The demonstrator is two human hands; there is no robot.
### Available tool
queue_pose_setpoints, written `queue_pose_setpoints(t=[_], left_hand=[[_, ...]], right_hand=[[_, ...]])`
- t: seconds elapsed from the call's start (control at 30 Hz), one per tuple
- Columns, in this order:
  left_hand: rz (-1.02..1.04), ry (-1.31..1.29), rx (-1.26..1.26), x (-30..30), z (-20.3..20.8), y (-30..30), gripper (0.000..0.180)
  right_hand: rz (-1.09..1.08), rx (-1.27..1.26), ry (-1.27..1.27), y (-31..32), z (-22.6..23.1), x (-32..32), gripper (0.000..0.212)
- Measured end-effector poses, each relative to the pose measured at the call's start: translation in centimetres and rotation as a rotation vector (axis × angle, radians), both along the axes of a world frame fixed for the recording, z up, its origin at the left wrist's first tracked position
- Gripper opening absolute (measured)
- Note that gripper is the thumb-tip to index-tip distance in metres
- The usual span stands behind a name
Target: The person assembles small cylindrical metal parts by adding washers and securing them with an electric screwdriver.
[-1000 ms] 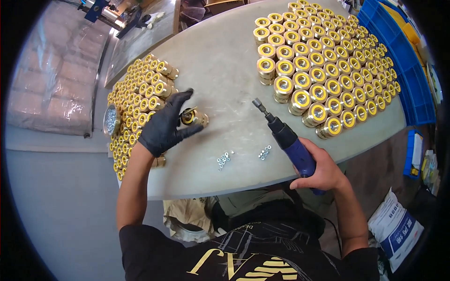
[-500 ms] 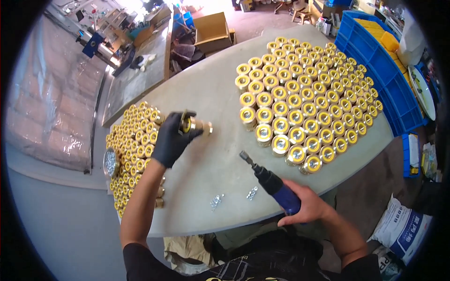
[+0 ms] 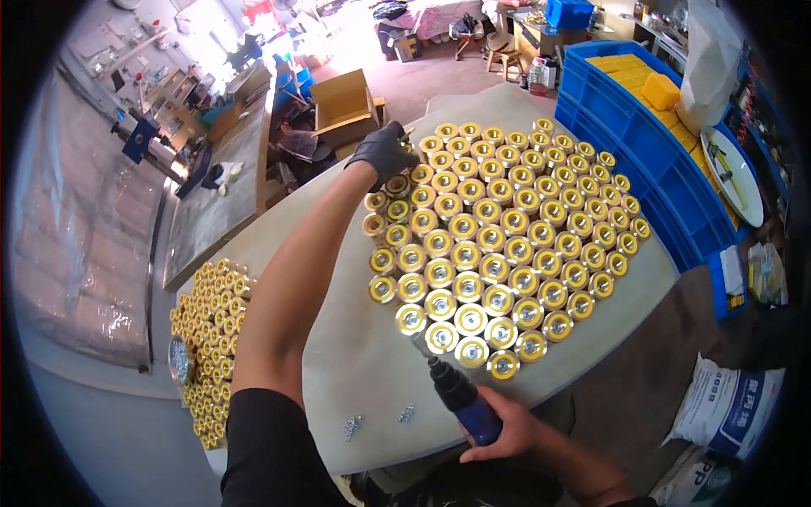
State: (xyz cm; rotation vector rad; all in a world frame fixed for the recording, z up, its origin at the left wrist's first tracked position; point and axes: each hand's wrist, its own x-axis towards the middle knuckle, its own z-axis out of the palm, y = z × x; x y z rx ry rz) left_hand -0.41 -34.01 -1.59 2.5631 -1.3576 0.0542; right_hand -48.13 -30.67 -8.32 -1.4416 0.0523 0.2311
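My left hand [image 3: 382, 158], in a black glove, reaches to the far left edge of a large group of brass-coloured cylinders with yellow ring tops [image 3: 487, 210]. Its fingers are closed around one such cylinder [image 3: 406, 144], mostly hidden by the glove. My bare right hand [image 3: 511, 429] grips a dark blue and black power screwdriver [image 3: 466, 402] near the front of the group. The tool's bit points away from me, beside the nearest cylinders. Two small piles of shiny metal fasteners, a left pile [image 3: 351, 427] and a right pile [image 3: 406, 413], lie on the grey table [image 3: 338, 372].
A second cluster of cylinders [image 3: 214, 302] stands at the table's left, beside a round bowl of small metal parts [image 3: 179, 359]. Blue crates [image 3: 583, 114] with yellow contents line the right side. An open cardboard box [image 3: 342, 106] sits beyond the table.
My left hand has carried the cylinder away and to the right, from mid-table to the large group's far edge. The view has shifted; the screwdriver remains in my right hand.
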Motion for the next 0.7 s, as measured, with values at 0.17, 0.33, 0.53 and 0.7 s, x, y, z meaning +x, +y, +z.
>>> queue_pose_setpoints(t=[0.17, 0.33, 0.53, 0.7], left_hand=[[0.185, 0.524, -0.021, -1.4, 2.3, -1.0, 0.044], [-0.064, 0.27, 0.057, -1.1, 1.8, -0.9, 0.027], [0.002, -0.168, -0.186, -1.7, 4.1, 1.2, 0.026], [-0.202, 0.492, -0.687, -9.2, 8.6, 7.7, 0.023]], right_hand=[[0.004, 0.073, -0.046, -0.3, 0.5, 0.1, 0.106], [0.007, 0.045, -0.064, -0.1, 0.1, -0.6, 0.107], [-0.084, 0.107, -0.035, 0.7, -1.3, -0.9, 0.11], [-0.206, 0.295, -0.123, 0.4, -0.4, -0.4, 0.093]])
